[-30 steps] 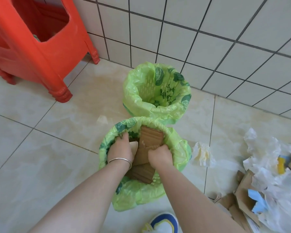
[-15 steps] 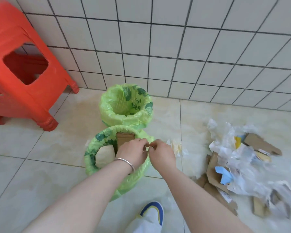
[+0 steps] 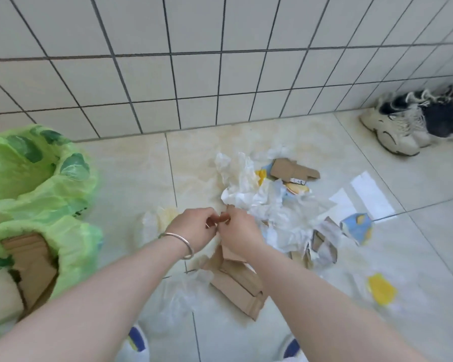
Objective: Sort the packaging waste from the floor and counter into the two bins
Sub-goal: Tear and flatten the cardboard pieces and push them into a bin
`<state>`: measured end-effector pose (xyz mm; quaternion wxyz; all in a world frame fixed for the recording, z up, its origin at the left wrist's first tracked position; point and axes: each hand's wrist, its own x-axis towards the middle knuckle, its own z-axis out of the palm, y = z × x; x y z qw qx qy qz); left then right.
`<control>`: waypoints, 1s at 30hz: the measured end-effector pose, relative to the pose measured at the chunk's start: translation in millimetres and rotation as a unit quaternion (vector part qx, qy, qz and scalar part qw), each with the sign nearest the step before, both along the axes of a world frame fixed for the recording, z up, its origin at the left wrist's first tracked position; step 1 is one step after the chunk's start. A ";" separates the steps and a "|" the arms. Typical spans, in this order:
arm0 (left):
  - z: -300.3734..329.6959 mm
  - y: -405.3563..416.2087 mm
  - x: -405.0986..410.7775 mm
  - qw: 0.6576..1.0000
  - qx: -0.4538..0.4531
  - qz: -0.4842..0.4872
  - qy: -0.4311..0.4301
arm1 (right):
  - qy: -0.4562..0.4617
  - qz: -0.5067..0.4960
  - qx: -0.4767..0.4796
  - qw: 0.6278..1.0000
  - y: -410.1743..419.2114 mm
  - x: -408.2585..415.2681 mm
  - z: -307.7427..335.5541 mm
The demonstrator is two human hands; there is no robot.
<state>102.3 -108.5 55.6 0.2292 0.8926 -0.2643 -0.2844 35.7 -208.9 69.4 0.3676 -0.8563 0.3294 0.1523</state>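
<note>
Both the left hand (image 3: 194, 229) and right hand (image 3: 237, 231) hover with fingers curled, seemingly empty, above mixed cardboard scraps (image 3: 237, 286) and crumpled plastic wrap (image 3: 249, 184), which could cling together and land in the wrong green-lined bin (image 3: 71, 246).

A single wide-angle view from a camera worn on the person's head, looking forward and steeply down at the tiled floor (image 3: 131, 176). Straight lines bow near the edges. The white tiled wall (image 3: 220, 48) fills the frame from ten to two o'clock. Both forearms enter from six o'clock, close to the lens, the hands meeting near centre. Shoe toes show at the bottom edge. There is no second view, so nothing overlaps.
</note>
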 end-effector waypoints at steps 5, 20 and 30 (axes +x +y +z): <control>-63.3 -32.1 -4.3 0.995 0.060 0.013 0.076 | 0.061 -0.052 0.041 0.996 -43.0 -18.5 -65.0; -166.3 -73.7 0.8 0.964 0.167 0.151 0.142 | 0.074 -0.065 -0.106 0.989 -60.1 -33.1 -180.4; -183.6 -83.4 -1.7 0.979 0.132 0.153 0.025 | 0.115 -0.058 -0.099 0.987 -64.7 -33.3 -189.6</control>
